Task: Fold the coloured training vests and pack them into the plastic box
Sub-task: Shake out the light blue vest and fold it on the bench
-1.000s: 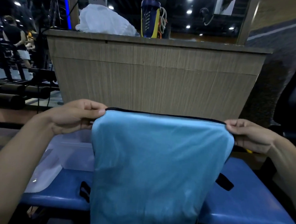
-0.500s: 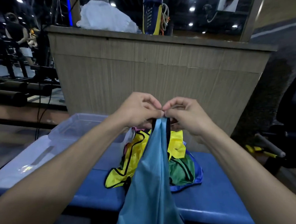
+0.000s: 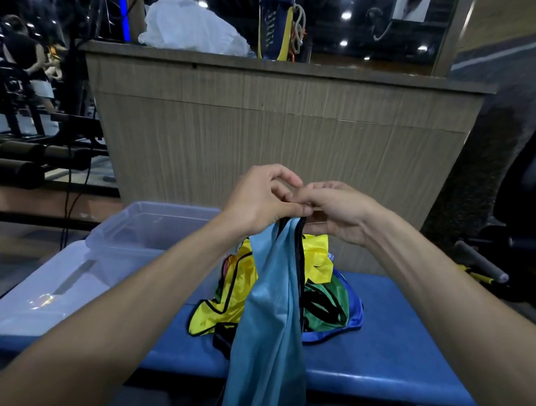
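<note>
Landmark: blue padded bench (image 3: 392, 349). Above its middle, left hand (image 3: 260, 202) and right hand (image 3: 340, 211) meet fingertip to fingertip, both pinching the black-trimmed top edge of the light blue vest (image 3: 269, 327). The vest hangs doubled lengthwise in a narrow drape, thin and smooth with a slight sheen, crossing the bench's near edge and running out of frame below. Behind it on the bench top lies an unfolded heap: yellow vest (image 3: 214, 311), green vest (image 3: 326, 305), and a darker blue vest (image 3: 355, 316) underneath, all glossy with black binding. At the bench's left end sits the clear plastic box (image 3: 153, 228), translucent, rounded rim, its flat lid (image 3: 38, 293) lying just nearer. Bare vinyl is open at the bench's right end. Beyond the bench's far edge stands a wood-grain counter (image 3: 279, 135) carrying a white bag (image 3: 192, 28) and a dark bottle (image 3: 274, 23).
</note>
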Demonstrator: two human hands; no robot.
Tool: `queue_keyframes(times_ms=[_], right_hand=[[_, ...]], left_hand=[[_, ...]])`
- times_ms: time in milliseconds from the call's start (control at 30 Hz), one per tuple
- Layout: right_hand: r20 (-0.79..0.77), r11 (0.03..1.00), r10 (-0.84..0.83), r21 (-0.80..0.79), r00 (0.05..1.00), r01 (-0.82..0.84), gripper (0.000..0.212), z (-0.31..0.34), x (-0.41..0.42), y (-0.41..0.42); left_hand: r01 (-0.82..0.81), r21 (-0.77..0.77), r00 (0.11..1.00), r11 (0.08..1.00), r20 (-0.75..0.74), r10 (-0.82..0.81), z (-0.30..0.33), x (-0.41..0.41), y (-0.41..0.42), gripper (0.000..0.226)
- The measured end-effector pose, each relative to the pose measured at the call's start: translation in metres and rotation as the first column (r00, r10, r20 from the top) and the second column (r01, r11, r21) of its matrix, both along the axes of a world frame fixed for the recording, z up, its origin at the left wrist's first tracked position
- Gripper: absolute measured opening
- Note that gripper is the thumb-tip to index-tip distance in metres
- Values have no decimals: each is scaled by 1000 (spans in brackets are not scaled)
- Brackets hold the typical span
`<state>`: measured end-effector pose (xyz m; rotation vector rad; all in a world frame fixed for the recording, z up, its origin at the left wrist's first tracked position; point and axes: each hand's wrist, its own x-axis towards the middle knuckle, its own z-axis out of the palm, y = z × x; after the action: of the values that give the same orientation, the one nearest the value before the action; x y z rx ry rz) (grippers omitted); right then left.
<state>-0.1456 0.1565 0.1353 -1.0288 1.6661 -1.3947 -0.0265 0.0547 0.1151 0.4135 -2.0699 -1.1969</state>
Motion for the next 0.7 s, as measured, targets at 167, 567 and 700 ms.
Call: queue_keyframes(times_ms=[167, 567, 700], right_hand=[[59, 1000, 10, 17, 998, -11, 10, -8, -6, 2], [80, 999, 40, -27, 996, -38, 21, -24, -7, -1], [91, 998, 6, -66, 996, 0, 22, -25, -10, 0]], left_hand=[[173, 300, 985, 938, -31, -172, -13, 7, -6, 42], [175, 206, 980, 963, 55, -189, -26, 14, -6, 54], [144, 175, 986, 974, 60, -157, -36, 14, -6, 53]])
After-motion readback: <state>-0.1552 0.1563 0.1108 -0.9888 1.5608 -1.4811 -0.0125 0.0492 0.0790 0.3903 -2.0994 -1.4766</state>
